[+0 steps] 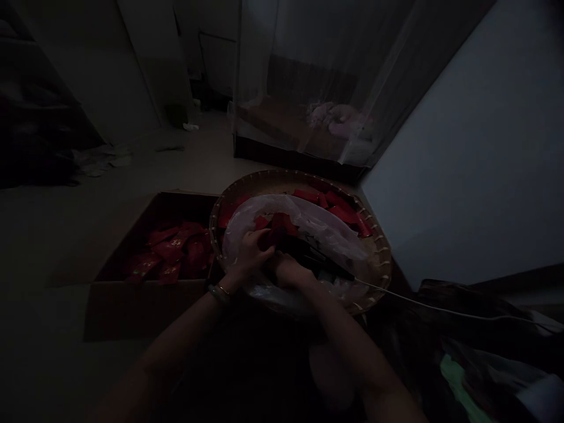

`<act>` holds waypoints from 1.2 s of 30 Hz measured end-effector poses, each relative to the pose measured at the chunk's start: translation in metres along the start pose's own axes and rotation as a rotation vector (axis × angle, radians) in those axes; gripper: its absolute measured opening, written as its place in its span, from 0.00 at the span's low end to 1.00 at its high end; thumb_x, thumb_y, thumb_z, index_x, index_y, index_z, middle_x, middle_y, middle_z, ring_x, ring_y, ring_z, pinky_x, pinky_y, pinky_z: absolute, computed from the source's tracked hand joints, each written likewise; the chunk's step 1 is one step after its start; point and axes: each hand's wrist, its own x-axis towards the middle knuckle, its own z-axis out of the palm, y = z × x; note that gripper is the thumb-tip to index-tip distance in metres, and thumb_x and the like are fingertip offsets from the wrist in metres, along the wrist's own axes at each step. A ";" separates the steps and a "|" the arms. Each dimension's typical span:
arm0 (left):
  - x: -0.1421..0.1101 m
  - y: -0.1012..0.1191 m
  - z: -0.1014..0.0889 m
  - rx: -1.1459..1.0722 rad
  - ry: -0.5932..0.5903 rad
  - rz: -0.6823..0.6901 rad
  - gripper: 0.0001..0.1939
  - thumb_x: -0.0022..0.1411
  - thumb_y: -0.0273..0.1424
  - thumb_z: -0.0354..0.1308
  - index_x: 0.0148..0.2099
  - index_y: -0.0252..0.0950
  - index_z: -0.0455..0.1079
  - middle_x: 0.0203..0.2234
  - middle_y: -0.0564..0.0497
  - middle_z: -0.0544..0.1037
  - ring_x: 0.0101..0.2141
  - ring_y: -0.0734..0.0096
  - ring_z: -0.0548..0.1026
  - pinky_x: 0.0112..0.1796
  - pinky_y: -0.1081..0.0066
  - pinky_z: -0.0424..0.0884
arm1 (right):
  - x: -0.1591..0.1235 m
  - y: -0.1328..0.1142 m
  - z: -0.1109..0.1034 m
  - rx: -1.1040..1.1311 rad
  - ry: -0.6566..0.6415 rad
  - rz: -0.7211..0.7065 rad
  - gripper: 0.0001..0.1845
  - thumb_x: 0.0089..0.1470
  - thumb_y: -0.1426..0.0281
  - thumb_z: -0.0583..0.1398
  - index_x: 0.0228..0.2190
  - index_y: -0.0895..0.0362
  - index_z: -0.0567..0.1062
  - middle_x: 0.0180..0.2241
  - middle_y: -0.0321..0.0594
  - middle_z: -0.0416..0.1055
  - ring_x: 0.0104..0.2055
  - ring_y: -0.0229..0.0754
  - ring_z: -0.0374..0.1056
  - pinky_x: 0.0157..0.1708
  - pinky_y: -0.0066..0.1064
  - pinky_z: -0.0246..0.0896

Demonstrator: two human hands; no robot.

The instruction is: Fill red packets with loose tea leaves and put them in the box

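My left hand [252, 254], with a bracelet at the wrist, is closed on a dark red packet [270, 238] over the round woven bamboo tray [382, 258]. Right beside it, my right hand [291, 271] is curled with its fingertips hidden, so what it grips cannot be made out. A long black device [315, 256] lies just beyond the right hand, and a white cord [412, 298] runs from its end to the right. Around both hands spreads a clear plastic bag [326, 220]. More red packets [341, 208] lie along the tray's far side.
An open cardboard box [127, 299] stands left of the tray, with many red packets [170, 249] inside. Beyond is a bed behind a sheer net [304, 117]. A pale wall [476, 153] rises on the right, above a dark pile of cloth [484, 352]. The light is very dim.
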 end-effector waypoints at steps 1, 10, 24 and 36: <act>0.000 0.000 0.000 0.002 0.000 0.002 0.23 0.50 0.29 0.63 0.50 0.38 0.69 0.42 0.46 0.77 0.42 0.61 0.74 0.44 0.62 0.71 | 0.000 0.001 0.002 -0.001 0.019 -0.005 0.27 0.47 0.72 0.60 0.52 0.55 0.69 0.53 0.51 0.65 0.50 0.53 0.60 0.47 0.42 0.58; 0.001 0.005 -0.004 0.009 -0.006 0.001 0.22 0.50 0.29 0.63 0.49 0.36 0.70 0.41 0.46 0.77 0.41 0.61 0.74 0.42 0.62 0.71 | -0.027 0.023 -0.004 0.154 0.158 0.137 0.21 0.44 0.73 0.62 0.44 0.57 0.73 0.47 0.46 0.70 0.49 0.48 0.63 0.46 0.34 0.59; 0.000 -0.001 0.000 0.020 0.002 0.024 0.23 0.49 0.28 0.64 0.50 0.36 0.70 0.38 0.47 0.77 0.37 0.64 0.73 0.39 0.65 0.70 | -0.049 0.029 -0.004 0.232 0.133 0.375 0.20 0.47 0.78 0.57 0.44 0.58 0.73 0.45 0.45 0.70 0.47 0.44 0.66 0.45 0.30 0.58; 0.000 -0.003 0.001 0.010 -0.014 0.041 0.23 0.49 0.29 0.64 0.50 0.38 0.69 0.40 0.47 0.77 0.40 0.62 0.73 0.42 0.63 0.69 | -0.045 0.019 0.008 0.238 0.141 0.371 0.29 0.42 0.74 0.63 0.49 0.55 0.71 0.52 0.48 0.64 0.51 0.48 0.63 0.47 0.35 0.59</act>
